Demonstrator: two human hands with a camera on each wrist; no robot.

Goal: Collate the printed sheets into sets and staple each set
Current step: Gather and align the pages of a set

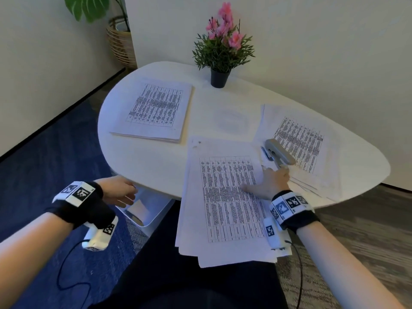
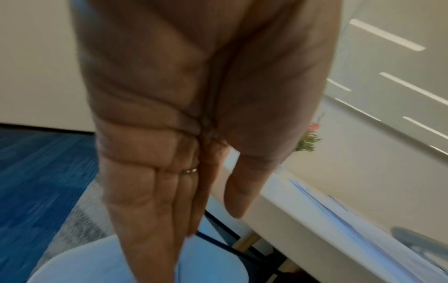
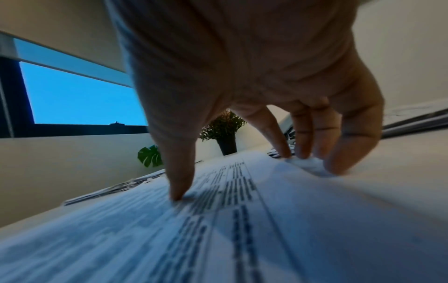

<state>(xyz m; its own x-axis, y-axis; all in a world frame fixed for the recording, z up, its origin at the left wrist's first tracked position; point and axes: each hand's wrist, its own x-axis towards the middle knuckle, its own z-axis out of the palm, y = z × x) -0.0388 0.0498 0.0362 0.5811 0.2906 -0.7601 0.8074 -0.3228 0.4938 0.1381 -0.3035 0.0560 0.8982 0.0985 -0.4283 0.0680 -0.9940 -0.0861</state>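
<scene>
Three piles of printed table sheets lie on the white table (image 1: 156,161). The left pile (image 1: 156,110) is neat. A fanned right pile (image 1: 298,139) carries a grey stapler (image 1: 279,152) on its near left part. The loose middle pile (image 1: 225,204) hangs over the table's near edge. My right hand (image 1: 260,178) rests on the middle pile's right side, thumb and fingertips (image 3: 178,191) spread and pressing on the top sheet (image 3: 242,220), just short of the stapler. My left hand (image 1: 124,195) hovers below the table's near left edge, fingers (image 2: 155,201) straight and together, holding nothing.
A black pot of pink flowers (image 1: 219,54) stands at the back of the table. A white stool or bin (image 1: 145,210) sits under the near edge, below my left hand. A wicker planter (image 1: 121,41) stands on the floor at far left.
</scene>
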